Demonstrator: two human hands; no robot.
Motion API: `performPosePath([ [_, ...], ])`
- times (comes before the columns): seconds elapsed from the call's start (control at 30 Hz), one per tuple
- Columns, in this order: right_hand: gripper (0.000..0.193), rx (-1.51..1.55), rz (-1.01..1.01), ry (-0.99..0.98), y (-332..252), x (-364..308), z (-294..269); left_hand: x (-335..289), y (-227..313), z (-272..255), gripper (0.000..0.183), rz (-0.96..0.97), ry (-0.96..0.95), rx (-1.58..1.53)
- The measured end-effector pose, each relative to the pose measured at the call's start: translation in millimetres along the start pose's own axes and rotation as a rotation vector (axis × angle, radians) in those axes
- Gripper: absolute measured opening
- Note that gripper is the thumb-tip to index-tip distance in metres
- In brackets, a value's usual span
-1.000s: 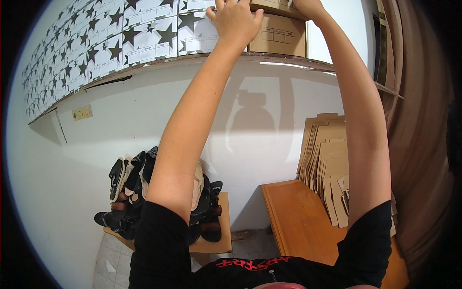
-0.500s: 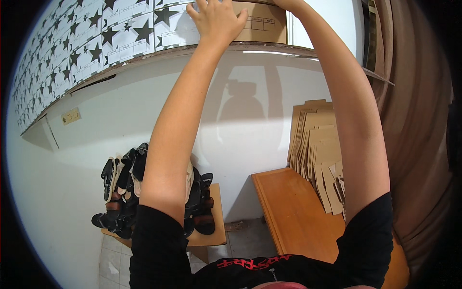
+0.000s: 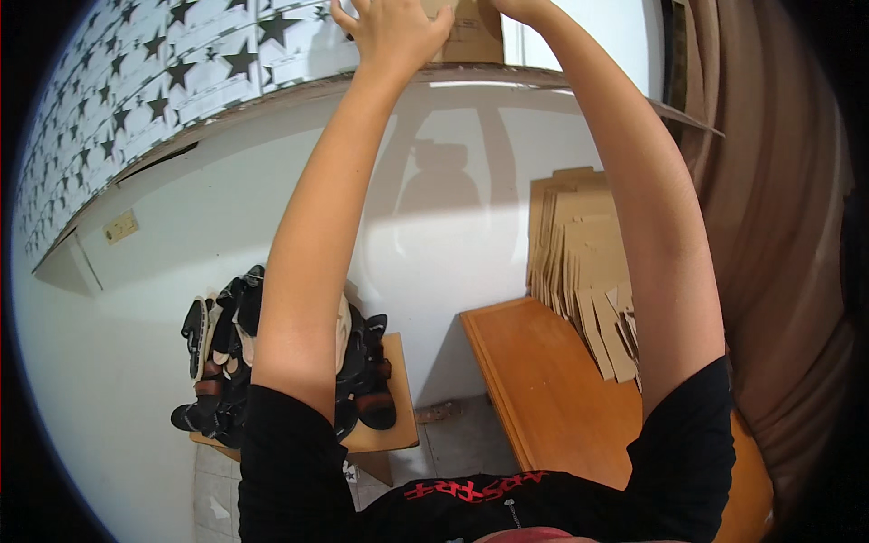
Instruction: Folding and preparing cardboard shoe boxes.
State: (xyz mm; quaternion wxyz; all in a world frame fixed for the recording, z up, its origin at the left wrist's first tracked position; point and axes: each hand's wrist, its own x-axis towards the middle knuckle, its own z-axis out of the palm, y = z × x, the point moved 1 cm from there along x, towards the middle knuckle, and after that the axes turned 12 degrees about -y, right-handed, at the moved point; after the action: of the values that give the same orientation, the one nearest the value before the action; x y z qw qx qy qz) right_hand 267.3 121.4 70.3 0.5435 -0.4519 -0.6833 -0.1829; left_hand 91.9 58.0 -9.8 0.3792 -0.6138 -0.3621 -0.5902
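Both my arms reach up to a high shelf (image 3: 299, 89). My left hand (image 3: 396, 36) has its fingers spread and lies over the front of the boxes there, beside a brown cardboard box (image 3: 478, 38). Its fingertips run up to the top edge of the picture. My right hand (image 3: 527, 9) is at the upper right corner of that brown box, largely cut off by the frame, so its fingers are hidden. Left of the brown box, white boxes with black stars (image 3: 240, 61) stand stacked in rows along the shelf.
Black and brown sandals (image 3: 217, 398) are piled on a small table (image 3: 389, 436) at lower left. Flat cardboard pieces (image 3: 579, 235) lean on the wall atop a wooden table (image 3: 543, 371). A brown curtain (image 3: 769, 226) hangs at right; a socket (image 3: 120, 226) is on the left wall.
The whole view has shifted, so the shelf, boxes and tables sit slightly higher and further left. My hands stay at the brown box, nearer the top edge of the picture.
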Motion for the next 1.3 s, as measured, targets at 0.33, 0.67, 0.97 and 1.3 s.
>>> performPosePath([
  [0.33,0.065,-0.570,-0.241,-0.139,29.1,-160.9,-91.6,-48.2,118.8,11.5,0.036,0.128,0.252,-0.591],
  [0.67,0.057,-0.827,0.159,-0.682,109.6,-415.9,-247.0,-232.7,325.2,66.4,0.026,0.152,-0.315,-1.228],
  [0.97,0.053,-0.647,0.802,-0.712,132.5,-593.9,-332.5,-486.2,498.4,125.8,0.024,-0.159,-1.715,-1.827],
  [1.3,0.049,-0.373,1.127,-0.405,177.8,-709.3,-316.4,-550.0,603.2,158.4,0.040,-0.815,-2.083,-1.356],
])
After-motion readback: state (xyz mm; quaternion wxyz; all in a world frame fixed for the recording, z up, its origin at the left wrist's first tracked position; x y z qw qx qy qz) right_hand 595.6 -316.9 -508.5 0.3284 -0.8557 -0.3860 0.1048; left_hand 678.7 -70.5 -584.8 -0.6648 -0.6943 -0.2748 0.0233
